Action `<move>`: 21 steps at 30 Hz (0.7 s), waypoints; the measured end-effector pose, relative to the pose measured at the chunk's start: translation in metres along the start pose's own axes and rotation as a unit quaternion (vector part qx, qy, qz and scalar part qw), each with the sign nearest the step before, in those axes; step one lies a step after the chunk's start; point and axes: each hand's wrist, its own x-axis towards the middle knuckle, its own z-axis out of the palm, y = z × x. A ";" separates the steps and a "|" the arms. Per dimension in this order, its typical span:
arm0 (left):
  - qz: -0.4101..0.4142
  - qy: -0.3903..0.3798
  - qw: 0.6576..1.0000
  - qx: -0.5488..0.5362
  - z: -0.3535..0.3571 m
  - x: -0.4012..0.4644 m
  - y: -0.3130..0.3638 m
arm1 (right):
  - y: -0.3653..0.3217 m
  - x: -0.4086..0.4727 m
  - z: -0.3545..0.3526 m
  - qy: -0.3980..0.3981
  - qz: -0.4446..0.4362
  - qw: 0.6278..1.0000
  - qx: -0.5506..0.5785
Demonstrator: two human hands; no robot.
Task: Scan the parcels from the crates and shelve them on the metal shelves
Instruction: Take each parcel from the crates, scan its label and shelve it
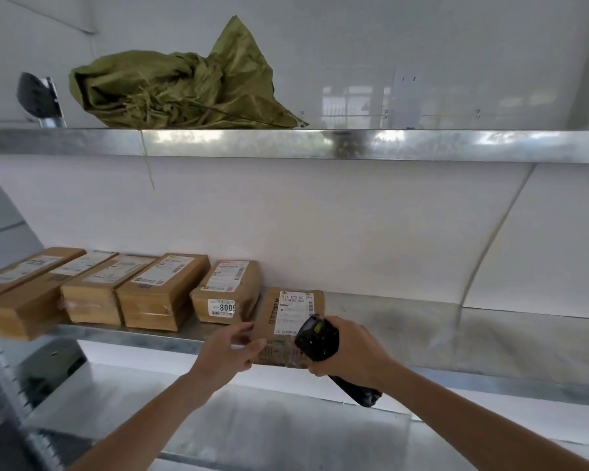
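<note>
A brown cardboard parcel (288, 321) with a white label lies on the middle metal shelf (456, 338), its near end at the shelf's front edge. My left hand (227, 355) holds the parcel's left near corner, thumb and fingers on it. My right hand (351, 355) grips a black handheld scanner (317, 338), whose head sits over the parcel's right side, next to the label. Several more labelled brown parcels (160, 294) stand in a row on the same shelf to the left.
A crumpled green sack (184, 86) lies on the upper shelf (388, 144), with a dark object (36, 96) at its left. A lower shelf (286, 426) shows below my arms. A white wall backs the shelves.
</note>
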 end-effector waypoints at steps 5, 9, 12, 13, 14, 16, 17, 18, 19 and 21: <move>0.033 0.029 0.997 0.062 -0.003 0.023 0.003 | -0.001 0.029 0.000 -0.016 -0.006 1.000 -0.011; 0.063 0.053 0.986 0.144 -0.004 0.038 0.002 | 0.003 0.046 0.001 -0.019 -0.001 1.000 -0.008; 0.069 0.068 0.979 0.178 -0.004 0.049 0.000 | 0.004 0.056 0.000 -0.013 -0.004 1.000 -0.004; 0.069 0.076 0.976 0.190 -0.004 0.052 0.000 | 0.005 0.059 0.001 -0.012 -0.003 1.000 -0.001; 0.068 0.083 0.975 0.196 -0.004 0.055 0.000 | 0.005 0.061 0.000 -0.014 -0.001 1.000 0.001; 0.066 0.090 0.974 0.199 -0.002 0.060 0.001 | 0.006 0.066 0.001 -0.018 0.005 1.000 0.003; 0.063 0.094 0.973 0.202 -0.001 0.061 0.002 | 0.007 0.069 0.001 -0.019 0.007 1.000 0.002; 0.059 0.098 0.972 0.207 -0.001 0.062 0.003 | 0.008 0.071 0.001 -0.020 0.007 1.000 0.001; 0.055 0.104 0.970 0.211 0.000 0.063 0.004 | 0.008 0.073 0.001 -0.020 0.007 1.000 -0.001; 0.051 0.114 0.968 0.219 0.000 0.063 0.006 | 0.009 0.075 0.001 -0.022 0.007 1.000 -0.002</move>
